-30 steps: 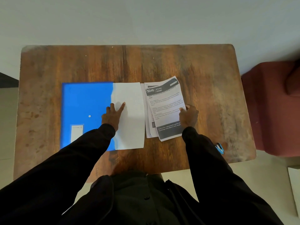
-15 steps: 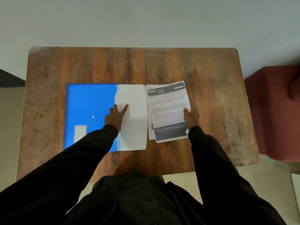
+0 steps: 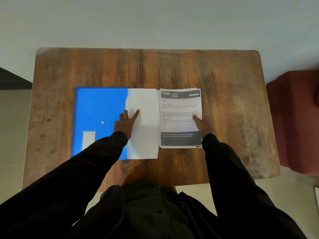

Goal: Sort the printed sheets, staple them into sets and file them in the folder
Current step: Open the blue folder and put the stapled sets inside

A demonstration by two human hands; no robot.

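In the head view, a stack of printed white sheets [image 3: 179, 118] (top page headed "KITCHEN") lies squared at frame centre on the brown wooden table [image 3: 224, 83]. It sits just right of the flat blue plastic folder [image 3: 100, 118], whose right part is covered by a blank white sheet [image 3: 145, 135]. The left hand [image 3: 126, 123] presses that sheet with straight, spread fingers. The right hand [image 3: 202, 125] presses the stack with a straight forefinger, gripping nothing. Stapling and filing look undone, and the small blue thing [image 3: 241, 161] by the right sleeve may be a stapler.
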